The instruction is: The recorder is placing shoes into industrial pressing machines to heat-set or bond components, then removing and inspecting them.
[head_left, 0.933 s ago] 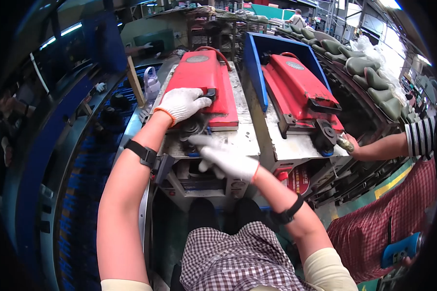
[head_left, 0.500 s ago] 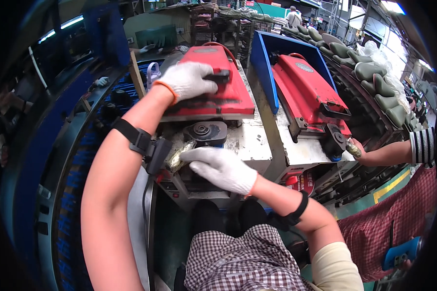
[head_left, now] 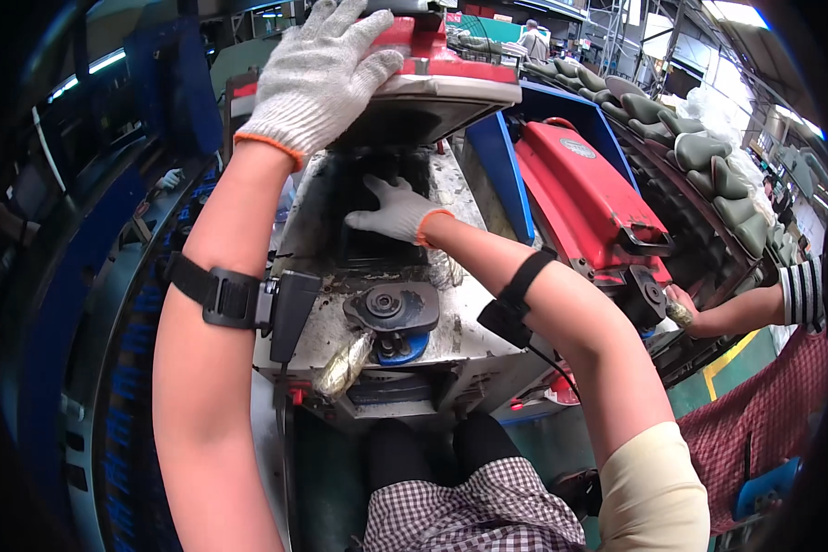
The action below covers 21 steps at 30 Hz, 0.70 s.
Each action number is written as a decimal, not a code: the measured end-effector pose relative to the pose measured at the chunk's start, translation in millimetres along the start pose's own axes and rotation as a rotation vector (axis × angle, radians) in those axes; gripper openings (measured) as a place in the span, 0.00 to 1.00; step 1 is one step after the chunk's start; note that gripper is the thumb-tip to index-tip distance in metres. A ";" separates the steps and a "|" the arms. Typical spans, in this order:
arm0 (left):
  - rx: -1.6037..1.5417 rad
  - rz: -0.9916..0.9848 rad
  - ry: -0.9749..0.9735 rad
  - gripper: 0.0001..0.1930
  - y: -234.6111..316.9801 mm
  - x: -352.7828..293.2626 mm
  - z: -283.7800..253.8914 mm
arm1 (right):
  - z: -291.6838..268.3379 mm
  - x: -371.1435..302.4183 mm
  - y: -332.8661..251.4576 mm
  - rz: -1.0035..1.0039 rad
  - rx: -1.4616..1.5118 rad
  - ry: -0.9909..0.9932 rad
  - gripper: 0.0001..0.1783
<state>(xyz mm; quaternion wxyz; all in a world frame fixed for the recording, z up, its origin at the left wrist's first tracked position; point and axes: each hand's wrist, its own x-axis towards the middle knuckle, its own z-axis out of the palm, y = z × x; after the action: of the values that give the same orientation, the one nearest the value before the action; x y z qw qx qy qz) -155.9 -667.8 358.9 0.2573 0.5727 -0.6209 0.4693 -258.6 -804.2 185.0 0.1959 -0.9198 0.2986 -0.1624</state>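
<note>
In a white knit glove with an orange cuff, my left hand (head_left: 317, 78) lies against the raised red lid (head_left: 460, 66) of a press machine. Its fingers are stretched and spread, the tips at the top of the view. My gloved right hand (head_left: 394, 212) reaches over the dark recessed bed (head_left: 363, 235) under that lid. Thumb and fingers are apart there, with nothing seen in them. Nearer me are a dark round-topped latch (head_left: 391, 306) and a lever wrapped in shiny yellowish film (head_left: 345, 365), both untouched.
To the right stands a second machine with a closed red lid (head_left: 584, 189) and a blue guard (head_left: 497, 170). A co-worker's hand (head_left: 681, 308) holds its wrapped lever. Beyond, grey-green moulded pieces (head_left: 704, 152) lie on a rack. A blue-framed line (head_left: 124, 207) runs along the left.
The red lid has swung up and back, with my left hand moving up on it. My right hand has left the wrapped lever and moved forward over the exposed bed.
</note>
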 end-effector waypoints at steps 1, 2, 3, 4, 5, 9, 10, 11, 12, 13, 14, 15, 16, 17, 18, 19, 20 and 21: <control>-0.024 0.005 0.006 0.29 -1.9 -1.5 -5.1 | 7.5 2.8 -8.3 0.024 -0.033 0.006 0.63; -0.038 0.003 0.003 0.28 -7.1 -7.3 -10.6 | 9.8 4.5 -25.4 0.010 -0.025 -0.007 0.63; 0.016 0.050 0.101 0.27 -11.8 -15.9 -6.5 | 12.8 5.2 -35.7 0.093 -0.077 -0.066 0.60; 0.019 0.042 0.091 0.27 -18.5 -23.1 -5.5 | 13.5 5.4 -46.2 0.172 -0.131 -0.125 0.58; 0.012 0.047 0.054 0.30 -24.3 -26.5 -7.6 | 9.4 6.8 -52.2 0.197 -0.135 -0.098 0.48; -0.275 -0.063 -0.017 0.34 -8.2 -68.4 -33.9 | -13.9 -3.6 -5.5 0.119 0.575 0.058 0.31; -0.445 -0.209 -0.106 0.36 1.2 -91.2 -54.5 | -36.7 -34.5 -15.4 0.175 0.835 -0.065 0.29; -0.768 -0.349 -0.146 0.38 18.7 -101.4 -76.0 | -52.2 -59.1 3.2 0.223 0.971 -0.057 0.26; -1.029 -0.486 -0.106 0.39 37.4 -115.4 -90.8 | -64.1 -84.0 20.5 0.270 1.109 -0.053 0.24; -1.174 -0.639 -0.084 0.38 51.1 -133.1 -104.8 | -69.4 -114.5 29.1 0.271 1.266 0.006 0.27; -1.210 -0.665 0.033 0.36 59.3 -159.0 -107.1 | -71.2 -148.3 26.9 0.263 1.428 0.060 0.29; -1.264 -0.767 0.054 0.35 70.0 -180.5 -125.0 | -69.5 -176.9 22.2 0.135 1.499 0.049 0.32; -1.319 -0.849 0.073 0.35 88.0 -193.4 -142.4 | -66.0 -201.6 20.4 0.005 1.563 0.039 0.36; -1.408 -0.918 0.094 0.36 107.0 -202.7 -152.4 | -60.8 -226.6 24.8 -0.036 1.562 0.096 0.39; -1.506 -0.985 0.106 0.37 125.7 -209.0 -154.7 | -55.3 -251.3 32.2 -0.070 1.557 0.165 0.43; -1.583 -1.042 0.118 0.36 143.6 -214.3 -157.3 | -57.8 -278.7 25.3 -0.053 1.587 0.159 0.47; -1.646 -1.101 0.137 0.36 162.3 -218.4 -163.2 | -54.6 -299.8 20.9 -0.064 1.641 0.150 0.52; -1.705 -1.186 0.124 0.37 177.3 -222.5 -161.8 | -51.8 -319.4 15.4 -0.037 1.703 0.158 0.53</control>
<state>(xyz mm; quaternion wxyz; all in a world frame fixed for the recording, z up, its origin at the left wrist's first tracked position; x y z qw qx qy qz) -313.0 -438.4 186.3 0.7977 0.3889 -0.3511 -0.2987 -533.3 -633.5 164.9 0.7963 -0.4497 0.0723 -0.3982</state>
